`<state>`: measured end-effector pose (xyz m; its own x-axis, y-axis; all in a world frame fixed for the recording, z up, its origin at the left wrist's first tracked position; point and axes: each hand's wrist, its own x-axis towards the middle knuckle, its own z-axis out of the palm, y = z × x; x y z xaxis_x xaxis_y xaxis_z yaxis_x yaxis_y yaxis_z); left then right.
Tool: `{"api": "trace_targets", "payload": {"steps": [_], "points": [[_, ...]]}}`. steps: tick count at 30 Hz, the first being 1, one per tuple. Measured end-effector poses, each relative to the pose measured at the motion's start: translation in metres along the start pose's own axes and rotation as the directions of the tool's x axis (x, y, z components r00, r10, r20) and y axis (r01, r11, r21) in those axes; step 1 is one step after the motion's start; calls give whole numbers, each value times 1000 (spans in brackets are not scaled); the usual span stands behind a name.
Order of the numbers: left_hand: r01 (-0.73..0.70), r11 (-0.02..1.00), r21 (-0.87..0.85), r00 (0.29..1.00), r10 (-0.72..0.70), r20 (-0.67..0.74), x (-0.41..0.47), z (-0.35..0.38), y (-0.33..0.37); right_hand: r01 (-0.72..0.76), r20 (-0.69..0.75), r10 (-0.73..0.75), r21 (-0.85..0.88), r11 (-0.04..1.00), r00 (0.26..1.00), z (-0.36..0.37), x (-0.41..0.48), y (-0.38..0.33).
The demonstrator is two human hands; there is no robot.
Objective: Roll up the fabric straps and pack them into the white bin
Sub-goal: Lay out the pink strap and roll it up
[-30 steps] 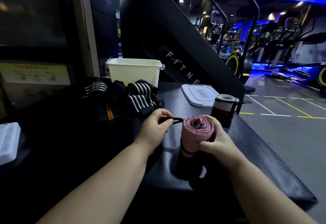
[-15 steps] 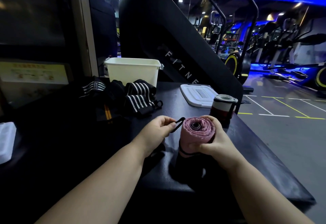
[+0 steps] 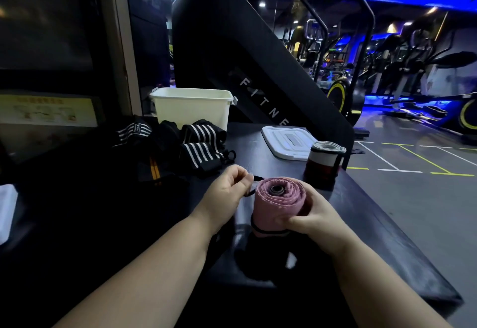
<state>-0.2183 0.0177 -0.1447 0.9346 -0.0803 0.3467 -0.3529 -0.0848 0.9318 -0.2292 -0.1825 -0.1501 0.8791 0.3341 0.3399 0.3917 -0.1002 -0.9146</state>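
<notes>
A rolled pink strap [image 3: 273, 206] stands on end at the middle of the black bench [image 3: 387, 250]. My right hand [image 3: 313, 218] grips its right side. My left hand [image 3: 227, 193] pinches a thin black elastic loop [image 3: 256, 179] at the roll's upper left edge; a black band runs round the roll's lower part. A second roll [image 3: 324, 164], white over dark red, stands behind it to the right. Unrolled black straps with white stripes [image 3: 200, 144] lie in a heap further back on the left. The white bin [image 3: 192, 108] stands open behind the heap.
The bin's white lid [image 3: 284, 142] lies flat on the bench right of the bin. A black slanted machine panel [image 3: 245, 64] rises behind. Another white object [image 3: 6, 211] sits at the far left edge. The gym floor [image 3: 426, 198] drops off to the right.
My left hand has brought the black loop closer to the top edge of the pink roll. My right hand keeps hold of the roll in the same place.
</notes>
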Motion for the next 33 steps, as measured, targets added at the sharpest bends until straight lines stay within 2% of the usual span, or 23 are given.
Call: {"api": "trace_targets", "payload": {"steps": [3,8,14,18,21,23,27,30,33], "points": [[-79,994,-76,997,79,-7,-6,1,8,21,-72,-25,-53,998,997,5,-1,1],[-66,971,-228,996,77,42,-10,3,10,74,-143,-91,-118,990,986,11,-1,-5],[-40,968,-249,993,65,93,-9,5,7,25,-282,-77,-185,982,956,15,-1,-5],[30,975,-219,994,-6,108,-7,6,3,-70,-403,-14,-194,978,915,15,-3,1],[77,989,-125,992,-64,105,-6,6,3,-119,-372,40,-192,974,927,12,-3,0],[98,993,-71,992,-91,88,-6,5,3,-131,-290,76,-175,976,954,9,-4,-3],[70,997,20,996,-71,50,-5,4,0,-138,-141,135,-11,990,981,2,-5,-2],[52,997,56,997,-55,51,-3,4,-2,-122,-114,131,82,989,985,-4,-3,2],[47,997,68,998,-51,48,0,4,-4,-84,-92,88,45,995,992,-4,0,4]]}}
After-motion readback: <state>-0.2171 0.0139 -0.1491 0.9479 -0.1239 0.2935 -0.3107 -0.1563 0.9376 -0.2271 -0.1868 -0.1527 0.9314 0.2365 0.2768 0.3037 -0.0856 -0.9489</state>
